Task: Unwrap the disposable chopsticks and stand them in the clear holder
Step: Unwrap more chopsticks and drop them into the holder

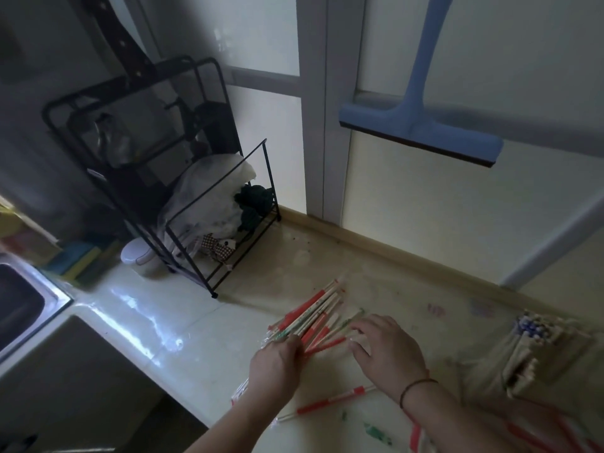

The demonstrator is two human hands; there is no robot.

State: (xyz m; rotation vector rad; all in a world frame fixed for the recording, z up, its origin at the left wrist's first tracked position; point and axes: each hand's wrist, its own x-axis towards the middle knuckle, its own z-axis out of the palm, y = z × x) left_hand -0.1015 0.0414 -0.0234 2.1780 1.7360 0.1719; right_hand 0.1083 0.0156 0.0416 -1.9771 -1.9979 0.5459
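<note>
A pile of wrapped chopsticks is lying on the pale countertop, near the middle of the view, with its long axis running from the near left up toward the far right, so the far ends are pointing at the window wall. The left hand is resting on the near-left end of the pile, its fingers curling down onto the wrappers and appearing to be gripping a few of them, though motion blur is making the exact hold hard to read. The right hand is lying palm-down on the right side of the pile, fingers loosely spread and pressing flat on the wrappers; a thin cord bracelet is sitting at its wrist. One loose wrapped pair is lying apart on the near side, below the hands, pointing left to right with a slight rise to the right. Well to the right, the clear holder is tilting in the view and already holding a bundle of bare sticks. At the far left a black wire rack is standing on the counter, with a small white container just beside it and a sink further left. A blue squeegee is hanging against the window above.
</note>
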